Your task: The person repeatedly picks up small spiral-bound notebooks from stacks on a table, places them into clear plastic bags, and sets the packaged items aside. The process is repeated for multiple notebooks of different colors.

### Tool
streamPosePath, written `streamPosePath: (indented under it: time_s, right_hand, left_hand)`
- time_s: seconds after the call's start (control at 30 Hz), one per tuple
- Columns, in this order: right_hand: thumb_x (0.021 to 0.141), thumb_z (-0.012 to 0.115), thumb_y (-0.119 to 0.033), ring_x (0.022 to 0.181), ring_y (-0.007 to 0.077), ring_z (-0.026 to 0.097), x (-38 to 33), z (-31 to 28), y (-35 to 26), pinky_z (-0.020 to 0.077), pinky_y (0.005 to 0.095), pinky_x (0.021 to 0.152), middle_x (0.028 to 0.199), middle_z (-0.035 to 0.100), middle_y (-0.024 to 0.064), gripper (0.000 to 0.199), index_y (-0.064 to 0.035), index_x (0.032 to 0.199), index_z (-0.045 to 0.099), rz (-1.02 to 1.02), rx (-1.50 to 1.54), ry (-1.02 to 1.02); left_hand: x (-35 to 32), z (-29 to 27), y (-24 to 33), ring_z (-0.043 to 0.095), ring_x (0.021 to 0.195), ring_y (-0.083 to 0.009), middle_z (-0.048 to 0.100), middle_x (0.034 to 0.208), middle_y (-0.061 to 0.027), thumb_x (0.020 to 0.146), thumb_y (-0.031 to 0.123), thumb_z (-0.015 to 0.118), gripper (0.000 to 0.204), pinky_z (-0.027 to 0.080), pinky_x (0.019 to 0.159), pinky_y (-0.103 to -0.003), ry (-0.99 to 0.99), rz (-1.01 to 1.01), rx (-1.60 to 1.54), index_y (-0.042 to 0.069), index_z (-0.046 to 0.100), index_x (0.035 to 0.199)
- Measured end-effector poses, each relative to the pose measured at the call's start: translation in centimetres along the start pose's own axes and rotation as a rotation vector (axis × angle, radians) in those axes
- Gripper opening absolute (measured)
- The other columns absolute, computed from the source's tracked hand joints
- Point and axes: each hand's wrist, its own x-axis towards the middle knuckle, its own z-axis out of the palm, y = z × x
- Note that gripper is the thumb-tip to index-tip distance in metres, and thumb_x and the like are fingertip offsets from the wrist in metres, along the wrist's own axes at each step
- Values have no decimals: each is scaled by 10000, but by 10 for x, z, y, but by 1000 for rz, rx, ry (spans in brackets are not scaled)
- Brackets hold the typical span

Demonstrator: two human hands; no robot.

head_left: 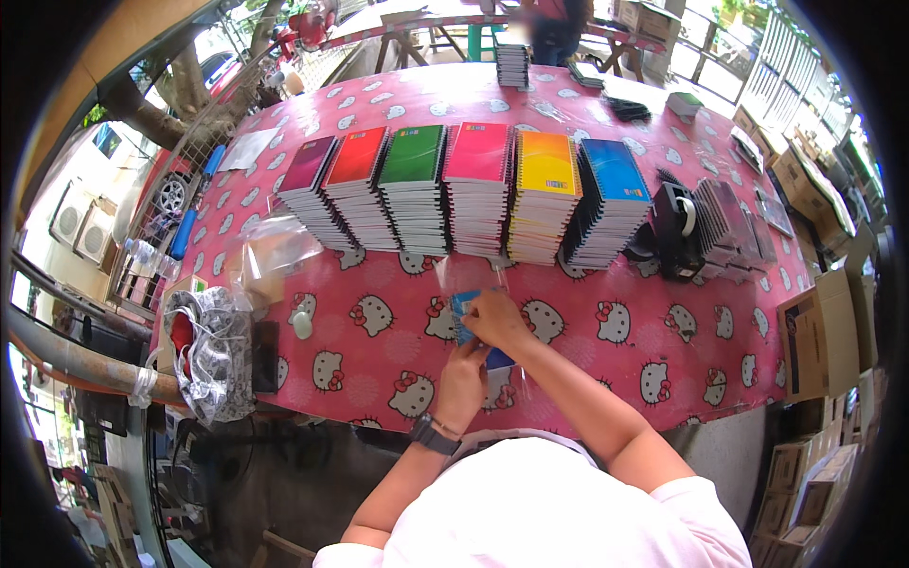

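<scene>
The person is slipping a blue notebook (466, 317) into a clear plastic sleeve (471, 284). The right hand (494, 320) pinches the notebook's top edge; the left hand (461, 383) grips below it. Next likely calls for pushing it fully inside, sleeve mouth held open.
</scene>
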Motion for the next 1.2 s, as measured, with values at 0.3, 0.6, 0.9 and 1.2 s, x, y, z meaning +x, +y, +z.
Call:
streamPosePath:
  time_s: [0.3, 0.6, 0.9, 1.2]
  right_hand:
    - [767, 646, -296, 698, 315, 622, 10, -11, 8, 467, 387, 643, 733, 633, 191, 302, 5, 760, 646, 154, 184, -237]
    - [772, 661, -282, 686, 263, 627, 8, -15, 20, 462, 351, 633, 759, 640, 187, 290, 6, 793, 643, 159, 207, -247]
    - [709, 706, -207, 1021, 270, 542, 0, -37, 28, 435, 345, 865, 1081, 608, 124, 326, -32, 977, 638, -140, 160, -499]
    - [558, 719, -624, 1369, 404, 93, -36, -41, 40, 158, 679, 990, 1512, 116, 71, 1074, -191, 1425, 257, -104, -294, -322]
  left_hand:
    - [62, 2, -107, 599, 908, -168, 645, 1006, -103, 858, 263, 602, 385, 458, 797, -281, 39, -462, -502, -54, 594, 1077]
    - [65, 13, -97, 545, 974, -194, 552, 1143, -109, 846, 113, 554, 286, 449, 813, -320, 491, -192, -484, 31, 580, 1119]
    - [17, -2, -79, 225, 1349, -337, 342, 1413, -145, 837, 190, 540, 452, 192, 1060, -507, -70, 84, 63, 93, 481, 1274]
    - [26, 11, -84, 24, 1384, -382, 44, 1502, -194, 937, 373, 352, 660, 40, 1092, -516, -215, 78, -1, 33, 94, 1441]
